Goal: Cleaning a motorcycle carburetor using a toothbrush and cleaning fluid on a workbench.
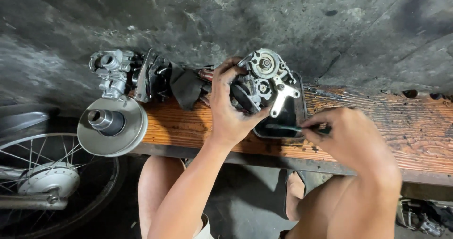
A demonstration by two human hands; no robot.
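nearest me, my knees and a sandalled foot [296, 192] over dark floor, so i'm sitting low at the bench edge; a spoked wheel with hub [47, 180] sits low left, partly under the bench; my right hand [351, 142] is curled shut in a pinch on a thin dark tool [288, 128], looks like a small screwdriver or pick, shaft lying level and tip aimed left toward the assembly, held low so it works along the underside; my left hand [231, 109] is wrapped closed around the dark body of a small engine part [266, 85], a carburetor-like assembly, fingers over the top, thumb below, tilting its open face with the round gear and pale bracket up toward me, probably to steady it and show the working side; the part is over the black tray [302, 111] on the wooden bench [415, 135], likely so drips and small bits land inside; the tray interior looks dark and glossy, maybe oily; can't tell if anything loose lies in it; left on the bench edge a silver pulley disc [113, 125] overhangs; behind it a second bare metal carburetor body [111, 71], a dark bracket and black rag [186, 85]; far back, stained concrete wall [283, 21].
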